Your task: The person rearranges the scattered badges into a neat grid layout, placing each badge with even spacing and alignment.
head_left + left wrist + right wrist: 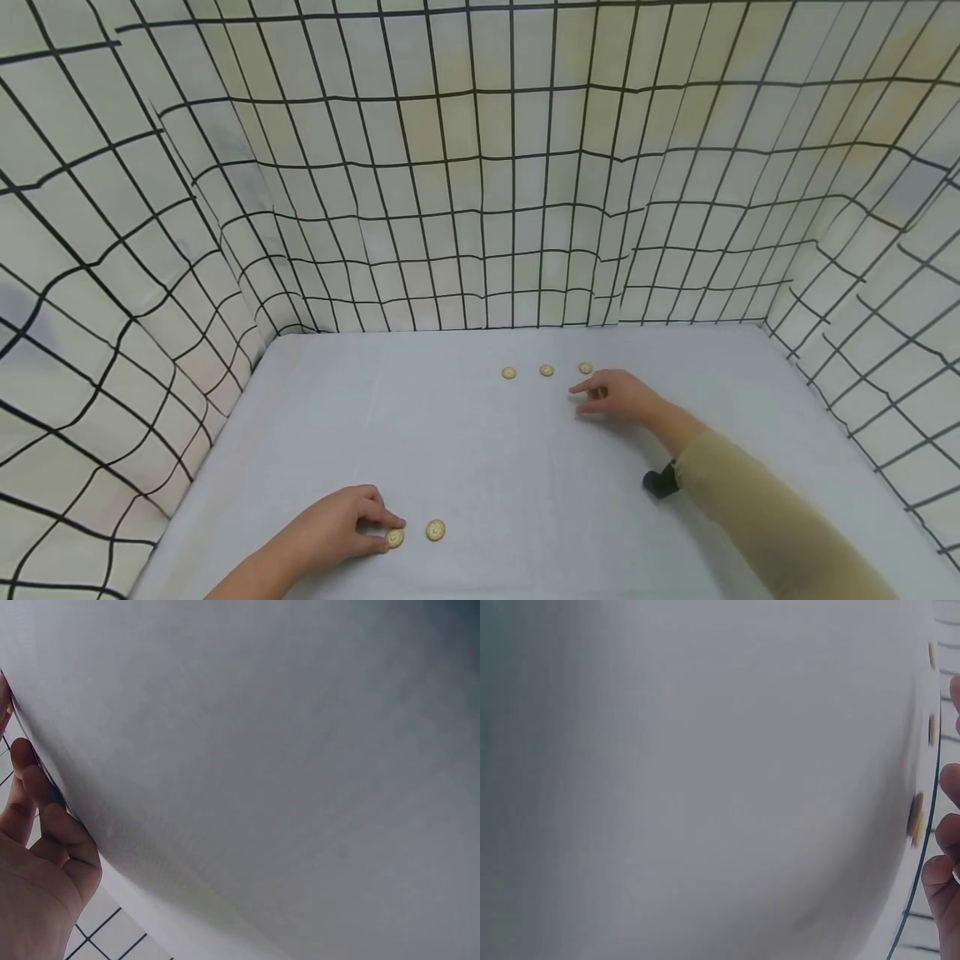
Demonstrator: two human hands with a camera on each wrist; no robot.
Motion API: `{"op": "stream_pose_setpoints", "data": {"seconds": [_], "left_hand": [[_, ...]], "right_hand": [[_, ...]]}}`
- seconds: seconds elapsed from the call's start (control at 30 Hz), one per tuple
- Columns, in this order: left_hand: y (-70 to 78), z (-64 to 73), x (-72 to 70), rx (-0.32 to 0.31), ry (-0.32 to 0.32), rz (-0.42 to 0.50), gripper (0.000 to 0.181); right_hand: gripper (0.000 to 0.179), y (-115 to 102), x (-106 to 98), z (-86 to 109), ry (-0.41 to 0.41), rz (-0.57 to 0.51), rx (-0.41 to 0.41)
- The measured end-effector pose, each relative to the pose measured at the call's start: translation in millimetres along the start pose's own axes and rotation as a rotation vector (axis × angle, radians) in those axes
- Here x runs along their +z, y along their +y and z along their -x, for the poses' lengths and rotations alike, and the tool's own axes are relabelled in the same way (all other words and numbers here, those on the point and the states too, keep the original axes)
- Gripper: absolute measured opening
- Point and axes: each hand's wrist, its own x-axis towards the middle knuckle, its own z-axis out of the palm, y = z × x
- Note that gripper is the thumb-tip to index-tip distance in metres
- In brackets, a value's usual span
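My left hand (pixel 345 525) is low on the left of the white table and pinches a round, tan button (pixel 394 538) between thumb and fingertip. Just right of it lies a second button (pixel 435 530), untouched. Towards the back, a left button (pixel 508 372), a middle button (pixel 547 370) and a right button (pixel 586 367) form a row. My right hand (pixel 618 395) hovers just below the right end of that row, thumb and forefinger apart with nothing between them. In the right wrist view its fingertips (pixel 950 784) show at the edge, near a button (pixel 915 817).
A white cloth (pixel 465 450) covers the table. Pale walls with a black grid (pixel 495 183) rise at the back and both sides. A small black device (pixel 660 482) sits at the right sleeve's cuff.
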Motion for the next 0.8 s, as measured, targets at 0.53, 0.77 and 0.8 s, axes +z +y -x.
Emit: {"op": "stream_pose_setpoints", "data": {"seconds": [0.53,0.77,0.8], "left_hand": [[2.6,-0.7,-1.0,-0.019,-0.014,0.019,0.024],[3.1,-0.7,-1.0,-0.015,-0.009,0.023,0.024],[3.2,-0.9,-1.2,-0.018,-0.008,0.021,0.024]], "right_hand": [[0.034,-73,49,-5.7,-0.191,0.091,-0.300],[0.033,-113,74,-5.3,-0.280,0.116,-0.425],[0.032,-118,78,-5.6,-0.293,0.119,-0.442]]}}
